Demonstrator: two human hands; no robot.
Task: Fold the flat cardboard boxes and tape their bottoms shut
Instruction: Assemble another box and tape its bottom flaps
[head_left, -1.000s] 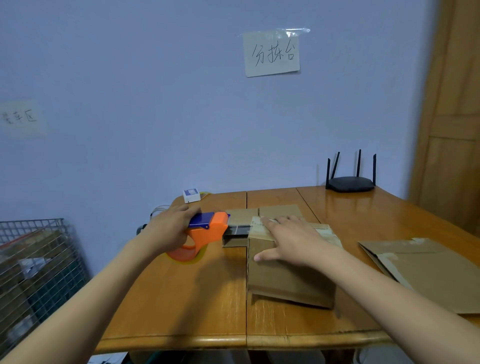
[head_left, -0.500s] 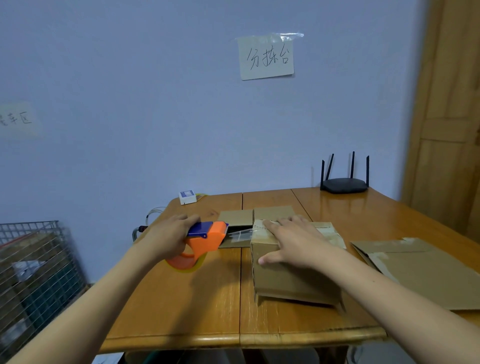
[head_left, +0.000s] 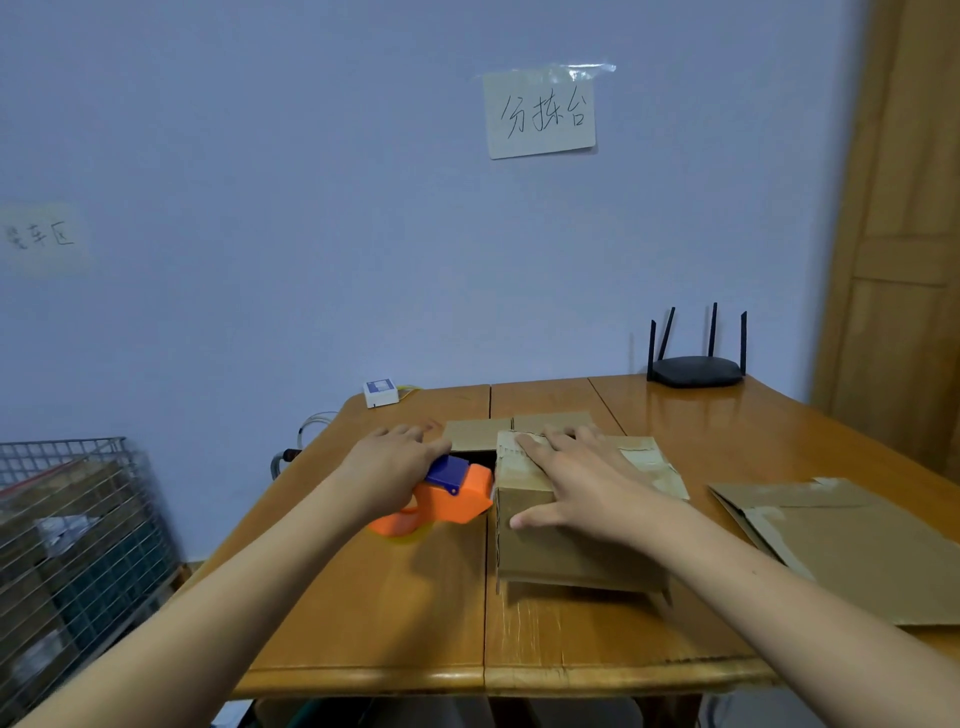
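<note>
Far on the left a wire basket (head_left: 78, 545) sits on the floor beside the table, with some things inside it that I cannot make out. The wooden table (head_left: 374, 613) fills the middle of the room. The left hand (head_left: 389, 470) is wrapped around the handle of an orange tape gun (head_left: 447, 501), fingers closed on it, and the front of the tape gun is pressed right up against the left side of the cardboard box (head_left: 566, 540). The box stands folded on the table, near the middle, with its taped face up. The right hand (head_left: 582, 488) lies flat on top of the box, fingers spread open and pressing down, not gripping anything. Just behind the box, two cardboard flaps (head_left: 514, 428) lie flat on the table. A small white box (head_left: 381, 393) sits at the back left corner of the table. On the wall above there is a paper note (head_left: 540, 114) with writing on it. At the back right of the table stands a black router (head_left: 696, 370) with four antennas. To the right of the box, apart from it, a flat cardboard sheet (head_left: 857, 551) lies near the table's edge.
</note>
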